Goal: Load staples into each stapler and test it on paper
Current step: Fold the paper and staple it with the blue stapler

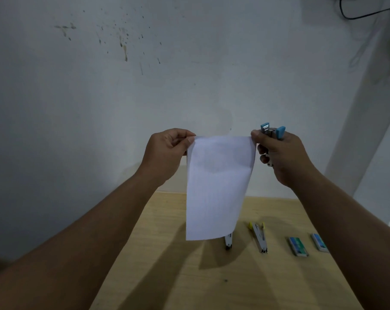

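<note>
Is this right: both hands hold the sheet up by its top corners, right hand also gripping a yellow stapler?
Not quite. The head view shows the stapler in the right hand is blue, not yellow; the yellow-tipped stapler lies on the table. Otherwise right: the left hand and the right hold the paper by its top corners.

Premises: a plain indoor room used as a desk workspace; home or office cannot be determined. Evidence: a light wood-grain table set against a bare whitewashed wall marked with brown splatter stains. A black cable hangs at the upper right corner. Stationery lies toward the table's right edge: a yellow stapler and two staple boxes.
</note>
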